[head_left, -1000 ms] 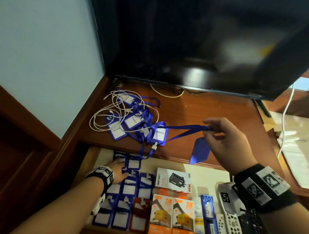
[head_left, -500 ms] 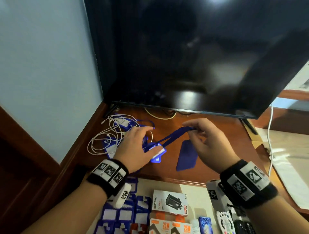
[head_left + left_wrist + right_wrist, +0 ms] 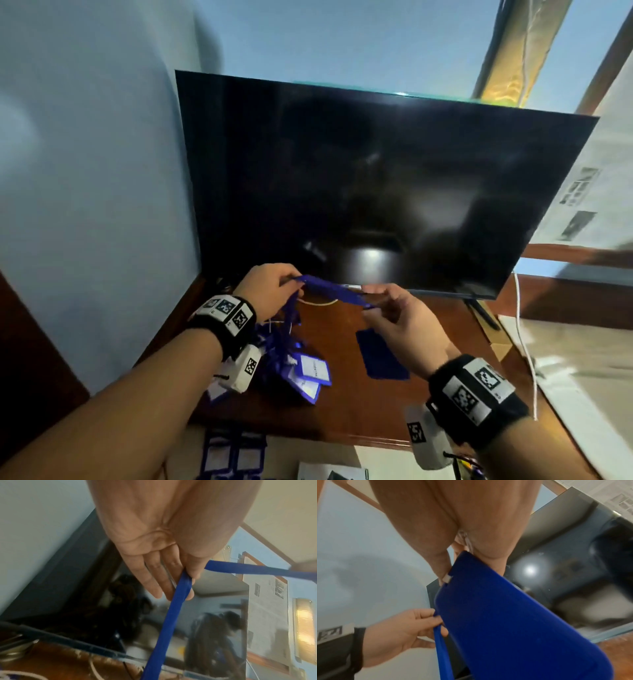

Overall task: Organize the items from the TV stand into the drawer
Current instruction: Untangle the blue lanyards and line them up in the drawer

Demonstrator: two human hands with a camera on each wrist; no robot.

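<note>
Both hands are raised in front of the TV with a blue lanyard strap stretched between them. My left hand pinches one end; in the left wrist view the thumb presses the strap against the fingers. My right hand pinches the other end, and a blue badge holder hangs below it, large in the right wrist view. A tangle of more blue badge holders sits under my left wrist on the wooden TV stand. The open drawer shows at the bottom edge.
A large black TV stands at the back of the stand, close behind the hands. Rows of badge holders and a box lie in the drawer. A white cable hangs at the right. A pale blue wall is on the left.
My left hand left the drawer, reached the pile on the stand and now pinches the strap. Both hands have risen toward the TV with the lanyard. The head view has tilted up.
</note>
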